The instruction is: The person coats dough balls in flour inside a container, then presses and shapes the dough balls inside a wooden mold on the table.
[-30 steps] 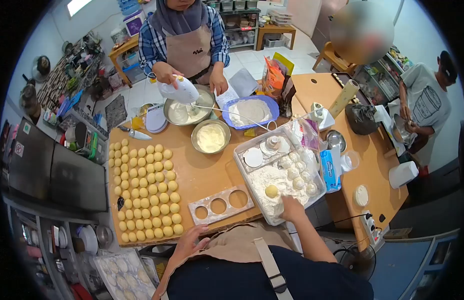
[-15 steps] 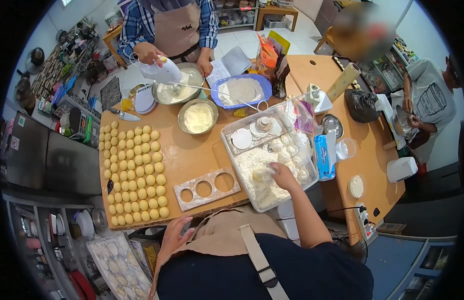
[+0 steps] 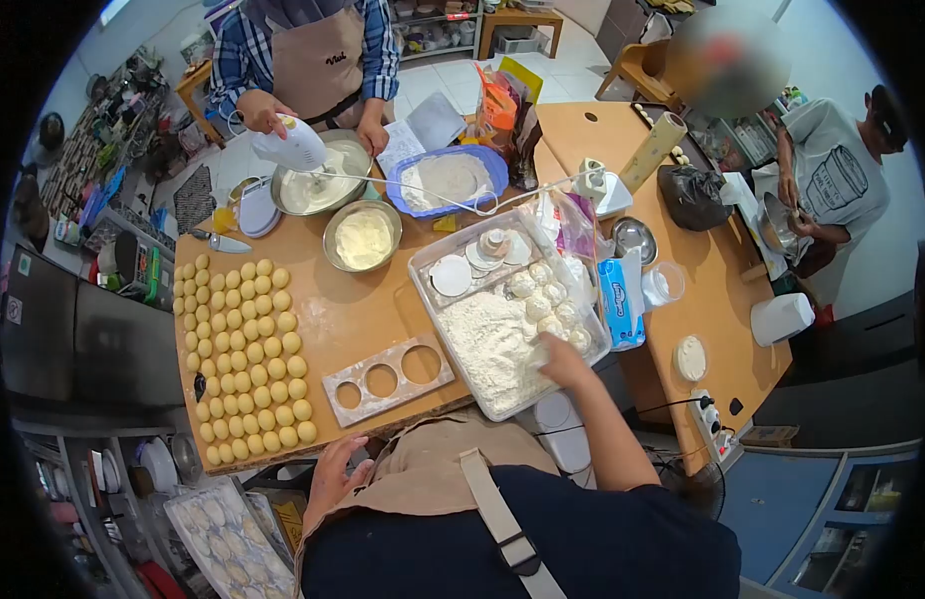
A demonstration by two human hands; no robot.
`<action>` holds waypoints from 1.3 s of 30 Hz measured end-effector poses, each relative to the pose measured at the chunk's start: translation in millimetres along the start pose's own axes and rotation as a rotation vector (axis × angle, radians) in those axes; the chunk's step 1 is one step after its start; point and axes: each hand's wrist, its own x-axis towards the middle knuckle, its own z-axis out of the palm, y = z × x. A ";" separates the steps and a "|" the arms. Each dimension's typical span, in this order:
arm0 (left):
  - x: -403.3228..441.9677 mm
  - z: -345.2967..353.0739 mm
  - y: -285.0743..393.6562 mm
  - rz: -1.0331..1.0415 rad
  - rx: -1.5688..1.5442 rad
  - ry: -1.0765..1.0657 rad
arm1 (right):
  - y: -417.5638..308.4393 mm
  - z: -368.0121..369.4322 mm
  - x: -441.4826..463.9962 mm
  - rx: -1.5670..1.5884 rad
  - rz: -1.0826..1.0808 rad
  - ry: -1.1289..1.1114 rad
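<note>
The right hand is at the flour in the near part of the tray; blur prevents telling whether it grips anything. The left hand is apart, left of the tray, fingers loosely parted. Floured balls lie inside the tray's right side; yellow balls sit on the surface, well left of it.

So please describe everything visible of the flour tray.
The flour tray is shallow, rectangular and whitish, plastic by its look. It lies askew on the table, its near end seemingly past the edge. Loose flour covers much of it, floured balls sit along the right, white discs at the far end. The right hand is over its near side; contact is unclear.
</note>
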 end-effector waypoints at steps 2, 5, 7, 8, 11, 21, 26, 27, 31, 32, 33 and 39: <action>3.0 1.4 -1.9 -0.009 -0.002 -0.029 | 8.4 -18.3 -6.9 0.011 0.127 0.021; 9.7 -2.3 4.8 -0.033 0.001 -0.074 | 32.4 -9.1 -4.0 -0.426 0.063 0.041; 10.5 -4.0 5.3 -0.037 -0.013 -0.051 | 37.3 -7.9 0.2 -0.441 0.049 0.023; 10.2 -5.0 5.1 -0.039 -0.021 -0.042 | 40.0 -6.2 1.7 -0.447 0.044 0.012; 12.0 -10.2 5.6 -0.036 -0.006 -0.060 | 41.6 -7.8 1.8 -0.428 0.044 0.174; -0.1 -18.1 -1.3 -0.107 0.028 -0.184 | 4.5 -16.6 -25.0 -0.391 -0.008 0.356; -7.3 -26.6 -7.9 -0.012 0.038 -0.245 | 8.9 1.8 -30.7 -0.337 -0.052 0.466; -13.3 -30.1 -10.4 -0.008 0.023 -0.253 | 8.8 7.4 -32.1 -0.327 -0.085 0.505; -41.6 -49.4 -26.8 -0.058 0.023 -0.284 | -4.9 14.2 -35.2 -0.344 0.000 0.509; -47.1 -54.8 -32.2 -0.058 0.024 -0.279 | -12.4 12.1 -35.0 -0.334 0.088 0.476; -54.3 -58.5 -35.9 -0.064 0.023 -0.277 | -16.6 12.0 -34.4 -0.323 0.176 0.437; -79.6 -72.3 -44.9 -0.116 0.006 -0.204 | -24.1 12.7 -35.2 -0.382 0.018 0.504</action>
